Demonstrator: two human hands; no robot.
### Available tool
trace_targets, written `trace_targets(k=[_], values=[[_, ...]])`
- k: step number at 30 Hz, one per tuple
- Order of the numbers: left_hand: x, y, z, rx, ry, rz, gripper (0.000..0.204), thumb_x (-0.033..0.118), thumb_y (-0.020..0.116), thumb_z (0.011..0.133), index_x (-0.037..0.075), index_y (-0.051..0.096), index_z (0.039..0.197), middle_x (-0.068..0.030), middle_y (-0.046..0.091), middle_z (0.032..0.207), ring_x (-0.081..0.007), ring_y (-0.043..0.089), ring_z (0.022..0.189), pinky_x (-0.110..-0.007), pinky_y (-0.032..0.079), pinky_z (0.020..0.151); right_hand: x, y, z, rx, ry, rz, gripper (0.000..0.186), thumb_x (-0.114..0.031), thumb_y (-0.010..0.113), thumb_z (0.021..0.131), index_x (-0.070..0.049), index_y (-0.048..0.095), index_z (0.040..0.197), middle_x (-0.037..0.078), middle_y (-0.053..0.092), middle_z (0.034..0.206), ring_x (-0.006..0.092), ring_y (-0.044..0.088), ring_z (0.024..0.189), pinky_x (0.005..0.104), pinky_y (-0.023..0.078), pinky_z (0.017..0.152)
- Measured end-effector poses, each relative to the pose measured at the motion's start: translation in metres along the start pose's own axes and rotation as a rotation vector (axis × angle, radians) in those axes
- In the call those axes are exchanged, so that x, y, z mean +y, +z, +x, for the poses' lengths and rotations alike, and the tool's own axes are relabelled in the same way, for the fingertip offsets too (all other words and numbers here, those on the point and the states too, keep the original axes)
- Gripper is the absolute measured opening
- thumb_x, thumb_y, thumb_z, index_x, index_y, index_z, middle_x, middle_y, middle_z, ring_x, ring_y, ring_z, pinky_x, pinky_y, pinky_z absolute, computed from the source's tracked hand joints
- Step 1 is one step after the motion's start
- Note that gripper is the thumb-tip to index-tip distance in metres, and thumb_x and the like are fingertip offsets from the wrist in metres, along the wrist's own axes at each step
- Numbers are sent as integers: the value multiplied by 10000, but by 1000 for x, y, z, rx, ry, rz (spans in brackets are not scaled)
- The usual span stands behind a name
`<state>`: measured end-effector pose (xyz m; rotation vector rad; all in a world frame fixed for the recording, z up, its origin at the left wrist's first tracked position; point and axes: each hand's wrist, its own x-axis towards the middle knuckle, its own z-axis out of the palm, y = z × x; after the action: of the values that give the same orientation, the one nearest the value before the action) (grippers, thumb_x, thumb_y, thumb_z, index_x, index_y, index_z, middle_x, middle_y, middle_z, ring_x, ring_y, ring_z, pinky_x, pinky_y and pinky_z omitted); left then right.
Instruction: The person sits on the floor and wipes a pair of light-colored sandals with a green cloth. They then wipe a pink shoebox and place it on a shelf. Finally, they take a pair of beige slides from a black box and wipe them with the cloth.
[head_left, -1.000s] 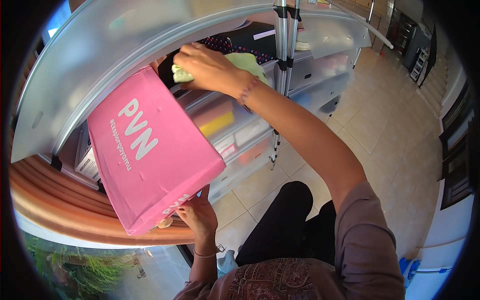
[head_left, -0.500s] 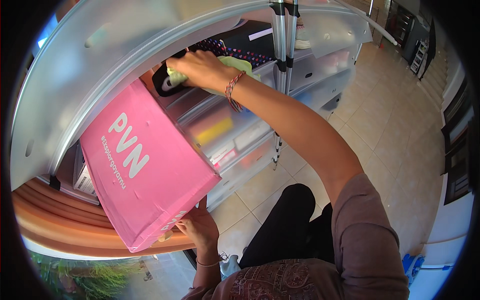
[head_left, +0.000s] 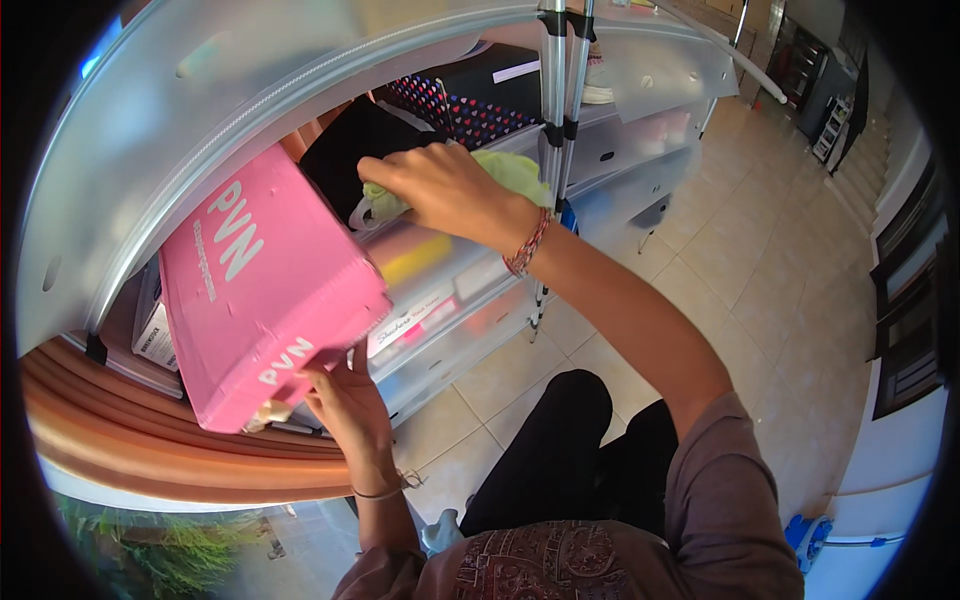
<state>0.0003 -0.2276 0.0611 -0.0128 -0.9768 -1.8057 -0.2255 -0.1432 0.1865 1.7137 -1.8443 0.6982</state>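
Note:
A pink cardboard box [head_left: 265, 265] with white lettering tilts partly inside the open front of a clear plastic shelf unit [head_left: 230, 110]. At the box's near end, my left hand [head_left: 345, 405] grips the lower edge, thumb on the near face and some fingers hidden. My right hand [head_left: 450, 190] is closed on a pale yellow-green cloth [head_left: 512, 175], which hangs out past the wrist side. Right behind those fingers is a black item [head_left: 360, 150] on the shelf; whether the hand touches it I cannot tell.
A black box [head_left: 490, 75] and a heart-patterned box [head_left: 480, 118] stand deeper on the shelf. Metal poles [head_left: 556, 100] rise at its right. Lower clear drawers [head_left: 480, 280] hold coloured boxes. An orange curtain [head_left: 200, 455] hangs at left; tiled floor [head_left: 690, 300] lies at right.
The pink box has moved up and left and tipped, showing more of its near face; my left hand went with it. My right hand shifted right and slightly down with the cloth, uncovering more black item.

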Motion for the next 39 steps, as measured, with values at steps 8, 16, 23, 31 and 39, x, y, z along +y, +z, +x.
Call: trace_targets(k=[8, 16, 23, 31, 39], values=[[17, 16, 54, 50, -79, 11, 598, 378, 542, 992, 27, 372, 1445, -130, 430, 1464, -304, 490, 1304, -488, 438, 1118, 1, 24, -3, -16, 2, 68, 354, -23, 689, 701, -26, 567, 1033, 171, 668, 881, 392, 665, 801, 465, 545, 665], [31, 6, 45, 19, -146, 523, 492, 473, 567, 980, 4, 544, 1128, -139, 626, 1026, -231, 665, 883, -364, 589, 696, 1, 25, -3, -79, 13, 118, 347, -50, 706, 697, -9, 557, 1008, 180, 650, 946, 385, 643, 891, 458, 529, 781], [10, -6, 75, 223, -188, 514, 484, 468, 587, 977, 68, 541, 707, -28, 506, 500, -108, 472, 398, -253, 425, 412, -3, 30, -5, -1, -10, 137, 327, -43, 702, 700, -11, 553, 989, 176, 651, 927, 386, 644, 875, 451, 525, 781], [-4, 24, 77, 29, 7, 682, 339, 334, 589, 994, 50, 590, 810, -30, 574, 667, -102, 553, 596, -241, 443, 565, -14, 47, -12, 272, 17, -173, 216, -96, 659, 756, -49, 587, 954, 242, 534, 1282, 396, 457, 1316, 730, 217, 1061], [7, 69, 68, -383, 622, 1002, 190, 96, 711, 858, 27, 611, 1005, -91, 595, 969, -229, 543, 938, -337, 409, 853, -54, 1, -108, 356, 412, 75, 394, -101, 779, 717, -116, 531, 1023, 101, 564, 1271, 297, 521, 1254, 575, 279, 1103]])
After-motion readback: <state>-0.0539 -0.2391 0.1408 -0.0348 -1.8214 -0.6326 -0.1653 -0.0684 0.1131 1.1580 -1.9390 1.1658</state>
